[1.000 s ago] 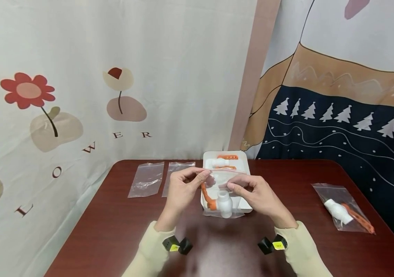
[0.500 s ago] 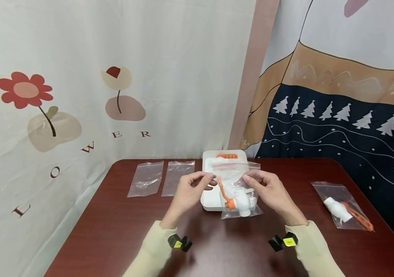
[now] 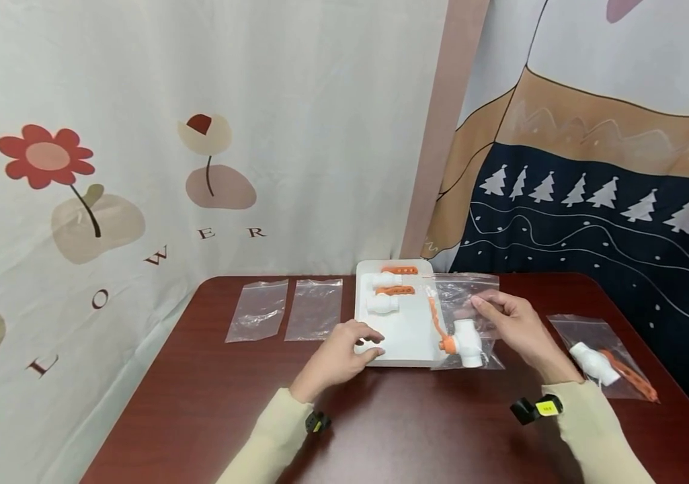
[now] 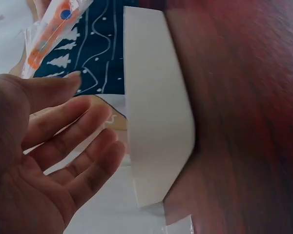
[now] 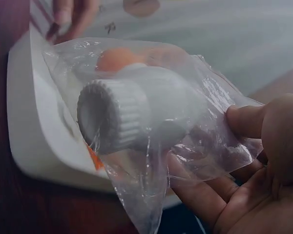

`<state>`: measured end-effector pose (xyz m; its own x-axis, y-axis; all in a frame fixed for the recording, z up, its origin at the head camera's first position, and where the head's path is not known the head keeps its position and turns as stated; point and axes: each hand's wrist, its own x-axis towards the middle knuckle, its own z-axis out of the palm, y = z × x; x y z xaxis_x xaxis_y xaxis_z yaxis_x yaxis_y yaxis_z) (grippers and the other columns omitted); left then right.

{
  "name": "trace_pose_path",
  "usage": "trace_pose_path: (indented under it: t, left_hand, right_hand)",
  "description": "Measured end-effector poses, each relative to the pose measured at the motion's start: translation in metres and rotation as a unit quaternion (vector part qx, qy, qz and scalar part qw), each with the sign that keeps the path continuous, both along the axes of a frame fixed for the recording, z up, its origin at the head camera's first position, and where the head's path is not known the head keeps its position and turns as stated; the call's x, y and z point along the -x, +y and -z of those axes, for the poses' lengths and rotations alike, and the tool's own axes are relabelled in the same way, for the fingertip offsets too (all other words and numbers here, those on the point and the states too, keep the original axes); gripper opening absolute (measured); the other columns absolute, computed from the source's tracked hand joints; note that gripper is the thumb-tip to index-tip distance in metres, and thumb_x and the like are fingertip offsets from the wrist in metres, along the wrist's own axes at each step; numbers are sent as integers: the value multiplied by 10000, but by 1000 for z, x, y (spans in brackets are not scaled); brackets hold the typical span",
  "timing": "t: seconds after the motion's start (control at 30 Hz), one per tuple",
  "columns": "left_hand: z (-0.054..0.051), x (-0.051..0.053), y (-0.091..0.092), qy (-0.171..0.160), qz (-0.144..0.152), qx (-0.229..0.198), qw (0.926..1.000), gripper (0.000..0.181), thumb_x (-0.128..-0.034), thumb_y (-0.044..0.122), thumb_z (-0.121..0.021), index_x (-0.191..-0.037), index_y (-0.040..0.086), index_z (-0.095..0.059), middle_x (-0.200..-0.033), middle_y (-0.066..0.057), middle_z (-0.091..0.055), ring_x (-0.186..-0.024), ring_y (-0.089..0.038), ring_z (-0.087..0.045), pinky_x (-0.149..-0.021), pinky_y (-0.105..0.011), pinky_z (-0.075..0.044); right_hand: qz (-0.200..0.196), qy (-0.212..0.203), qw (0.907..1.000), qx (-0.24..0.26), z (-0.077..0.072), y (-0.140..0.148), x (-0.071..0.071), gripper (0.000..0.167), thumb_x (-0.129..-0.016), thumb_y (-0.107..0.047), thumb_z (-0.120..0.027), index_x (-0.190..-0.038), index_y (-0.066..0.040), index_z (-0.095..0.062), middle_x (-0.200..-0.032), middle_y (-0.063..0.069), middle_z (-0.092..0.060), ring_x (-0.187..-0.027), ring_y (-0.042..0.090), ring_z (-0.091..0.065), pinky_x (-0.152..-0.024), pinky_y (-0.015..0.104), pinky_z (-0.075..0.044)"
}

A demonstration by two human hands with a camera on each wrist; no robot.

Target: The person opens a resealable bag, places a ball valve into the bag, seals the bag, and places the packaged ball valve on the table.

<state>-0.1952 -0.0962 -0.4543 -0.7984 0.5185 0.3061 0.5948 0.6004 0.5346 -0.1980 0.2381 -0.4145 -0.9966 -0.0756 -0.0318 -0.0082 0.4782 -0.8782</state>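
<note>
In the head view my right hand (image 3: 516,326) pinches a clear zip bag (image 3: 459,290) at its side, right of the tray's middle. Inside the bag is a white plastic ball valve (image 3: 468,344) with an orange handle (image 3: 435,316). The right wrist view shows the valve's ribbed end (image 5: 112,114) through the film, with thumb and fingers on the bag's edge. My left hand (image 3: 339,356) holds nothing, its fingers loosely bent at the near left corner of the white tray (image 3: 401,336). Close by in the left wrist view is the tray's side wall (image 4: 156,97).
At the tray's far end lie white valve bodies (image 3: 383,304) and orange handles (image 3: 395,290). Two flat zip bags (image 3: 314,310) lie left of it on the dark red table (image 3: 211,396). Another bag (image 3: 592,329) with a white valve body and orange handle lies at the right.
The bagged valve has moved right in my right hand, from over the tray to its right side. My left hand has let go of the bag and come down nearer the tray.
</note>
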Motion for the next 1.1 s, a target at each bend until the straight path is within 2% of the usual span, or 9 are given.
trace_pose_path:
  t: [0.17, 0.33, 0.53, 0.63, 0.73, 0.9, 1.1]
  left_hand:
    - [4, -4, 2, 308, -25, 927, 9952, 120, -887, 113, -777, -1005, 105, -798, -978, 5, -773, -950, -169, -657, -848, -293, -559]
    - [3, -7, 5, 457, -157, 1249, 9910, 81, -875, 110, -777, -935, 151, -813, -907, 49, -764, -889, -131, -660, -794, -266, -552]
    - [6, -8, 6, 623, -144, 1328, 9891, 120, -858, 86, -765, -870, 196, -811, -852, 94, -753, -844, -95, -690, -762, -246, -552]
    - [9, -8, 7, 633, -221, 1275, 9896, 142, -850, 78, -767, -855, 214, -810, -841, 127, -746, -834, -76, -696, -753, -233, -550]
    - [9, -8, 7, 432, -350, 1138, 9919, 132, -853, 94, -778, -851, 222, -812, -840, 130, -749, -772, -50, -673, -707, -221, -527]
    - [8, -7, 8, 58, -578, 970, 9936, 114, -864, 129, -783, -838, 238, -808, -811, 133, -744, -673, 17, -606, -643, -196, -476]
    - [8, -6, 9, -136, -733, 942, 9928, 112, -867, 150, -783, -829, 253, -805, -767, 142, -725, -662, 30, -599, -634, -200, -470]
  right_hand:
    - [121, -384, 9992, -69, 8, 25, 5, 578, -1032, -505, -552, -1366, -37, -607, -1211, 171, -715, -942, 210, -628, -776, 284, -616]
    - [187, -621, 9979, 19, 16, 49, 8, 580, -1050, -469, -537, -1389, 0, -573, -1111, 42, -768, -891, 152, -622, -742, 280, -603]
    - [276, -986, 9947, -89, 28, 76, 8, 606, -1066, -466, -498, -1428, 21, -515, -1189, 101, -718, -939, 162, -621, -764, 301, -591]
    - [326, -1075, 9936, -80, 33, 88, 6, 544, -1084, -407, -482, -1391, 40, -529, -1112, 17, -713, -899, 113, -631, -741, 303, -596]
    - [379, -1226, 9917, -129, 37, 98, 4, 524, -1090, -397, -471, -1378, 37, -537, -1056, -33, -694, -877, 100, -622, -725, 307, -590]
    - [238, -1595, 9867, -186, 44, 108, 0, 491, -1086, -419, -476, -1306, 5, -592, -1026, -12, -653, -861, 127, -617, -715, 324, -587]
    - [-37, -1823, 9829, -261, 52, 113, -3, 481, -1104, -314, -450, -1391, 65, -524, -1072, 30, -664, -819, 133, -622, -686, 325, -587]
